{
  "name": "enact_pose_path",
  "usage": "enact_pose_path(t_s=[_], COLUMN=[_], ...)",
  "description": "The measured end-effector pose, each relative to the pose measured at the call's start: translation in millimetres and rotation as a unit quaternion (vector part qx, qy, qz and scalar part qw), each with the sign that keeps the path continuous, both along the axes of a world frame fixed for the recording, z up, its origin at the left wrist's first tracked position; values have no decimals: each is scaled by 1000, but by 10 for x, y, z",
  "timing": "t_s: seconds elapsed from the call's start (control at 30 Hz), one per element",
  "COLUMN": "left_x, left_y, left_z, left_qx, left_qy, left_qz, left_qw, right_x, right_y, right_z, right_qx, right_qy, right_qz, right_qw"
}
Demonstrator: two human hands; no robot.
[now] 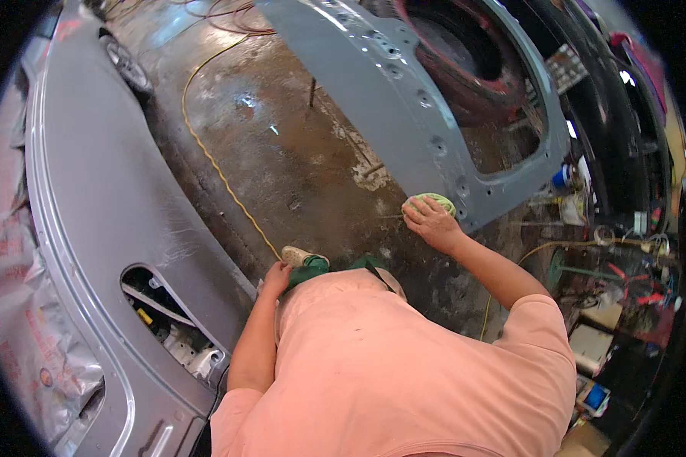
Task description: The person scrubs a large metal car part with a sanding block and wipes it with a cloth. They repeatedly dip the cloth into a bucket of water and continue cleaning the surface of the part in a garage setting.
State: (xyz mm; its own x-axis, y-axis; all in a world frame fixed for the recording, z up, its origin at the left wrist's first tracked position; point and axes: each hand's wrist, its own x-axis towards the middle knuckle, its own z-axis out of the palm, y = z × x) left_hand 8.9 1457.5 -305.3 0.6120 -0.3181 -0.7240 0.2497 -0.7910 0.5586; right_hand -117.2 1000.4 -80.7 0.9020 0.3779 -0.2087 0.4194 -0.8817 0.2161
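A grey car body panel [373,99] with a large rounded opening stretches from the top middle down to the right of centre. Against its lower left corner my right hand [433,221] grips a yellow-green pad [446,202], fingers curved over the top. Whether it is a sponge or a folded cloth, I cannot tell. My left hand [275,277] hangs low beside my left leg, close to a green trouser leg [310,268] and a light-coloured clog [301,255]. Its fingers are partly hidden, so what they do is unclear.
At left stands a grey car body [107,152] with masking film [38,335] and a small opening in its side. A yellow hose [213,156] winds over the stained floor [282,175]. A reddish tyre [472,99] shows through the panel's opening. Tools and boxes [593,344] crowd the right side.
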Motion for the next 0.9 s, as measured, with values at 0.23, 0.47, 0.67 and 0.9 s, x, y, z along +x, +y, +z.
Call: enact_pose_path(t_s=[0.23,0.47,0.67,0.9], left_x=[-439,-1023,-1872,-2728], left_y=[-109,-579,-1975,-3871], left_z=[-244,-923,-805,-796], left_qx=[66,-14,-20,-26], left_qy=[-28,-206,-157,-260], left_qz=[-169,-529,-470,-857], left_qw=[983,823,868,445], right_x=[-1877,-4896,-6988,-8114], right_y=[-301,-6,1249,2025], right_z=[36,-617,-1230,-1332], right_qx=[127,350,513,477], right_qy=[-10,-112,-391,-596], right_qz=[-187,-642,-755,-500], right_qw=[974,673,-118,-410])
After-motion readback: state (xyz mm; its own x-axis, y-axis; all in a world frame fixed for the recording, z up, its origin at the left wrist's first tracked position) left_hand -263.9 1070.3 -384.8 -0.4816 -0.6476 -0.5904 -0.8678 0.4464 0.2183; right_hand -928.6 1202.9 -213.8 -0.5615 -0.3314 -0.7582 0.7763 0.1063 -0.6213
